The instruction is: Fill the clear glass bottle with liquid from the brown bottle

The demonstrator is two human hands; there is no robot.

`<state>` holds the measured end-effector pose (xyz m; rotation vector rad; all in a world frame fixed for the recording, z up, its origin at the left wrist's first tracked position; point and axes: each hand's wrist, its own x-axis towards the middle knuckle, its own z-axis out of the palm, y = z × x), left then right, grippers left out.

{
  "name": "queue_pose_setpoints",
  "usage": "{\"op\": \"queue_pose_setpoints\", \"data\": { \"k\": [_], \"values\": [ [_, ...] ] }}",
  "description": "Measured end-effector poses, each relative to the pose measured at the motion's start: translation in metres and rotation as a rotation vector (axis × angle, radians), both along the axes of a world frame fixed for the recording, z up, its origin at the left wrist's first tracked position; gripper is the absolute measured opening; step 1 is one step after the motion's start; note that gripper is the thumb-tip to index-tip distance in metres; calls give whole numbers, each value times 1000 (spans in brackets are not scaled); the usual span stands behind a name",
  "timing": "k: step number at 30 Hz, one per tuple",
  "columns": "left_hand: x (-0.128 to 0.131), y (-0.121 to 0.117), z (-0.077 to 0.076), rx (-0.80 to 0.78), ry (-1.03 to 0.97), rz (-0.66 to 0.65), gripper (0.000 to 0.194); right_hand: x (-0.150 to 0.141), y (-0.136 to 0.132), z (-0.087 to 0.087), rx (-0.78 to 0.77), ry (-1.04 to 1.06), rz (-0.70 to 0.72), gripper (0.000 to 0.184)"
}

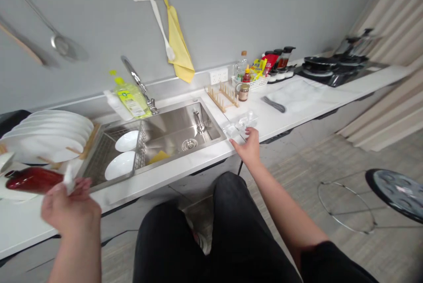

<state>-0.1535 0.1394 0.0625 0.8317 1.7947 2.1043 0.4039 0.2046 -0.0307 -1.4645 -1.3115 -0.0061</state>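
My left hand (71,206) is closed around a small white object (68,178) that I cannot make out, held over the counter's front edge near a dark red dish (31,179). My right hand (249,146) reaches to the white counter right of the sink, its fingers spread and touching a clear glass object (238,125). A steel sink (172,131) lies between my hands, with two white plates (122,153) in its rack and a yellow sponge (157,157) on its bottom.
White plates (49,133) stand stacked in a rack at left. A soap bottle (130,98) and a faucet (139,82) sit behind the sink. A wooden rack (223,95), condiment basket (256,76) and stove with pans (333,69) line the counter. A stool (396,192) stands at right.
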Motion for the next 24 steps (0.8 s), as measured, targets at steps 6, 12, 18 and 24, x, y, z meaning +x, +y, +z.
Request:
{"op": "queue_pose_setpoints", "data": {
  "k": [6,12,18,24],
  "values": [
    [157,65,12,133,56,-580,34,-18,17,2,-14,-13,-28,69],
    [279,138,48,-61,506,-1015,39,-27,28,6,-94,-6,-112,60],
    [346,188,79,-132,995,-1015,23,-28,29,5,-142,-8,-151,50],
    [376,203,94,-174,1186,-1084,22,-29,28,5,-149,-26,-163,50]
  ]
}}
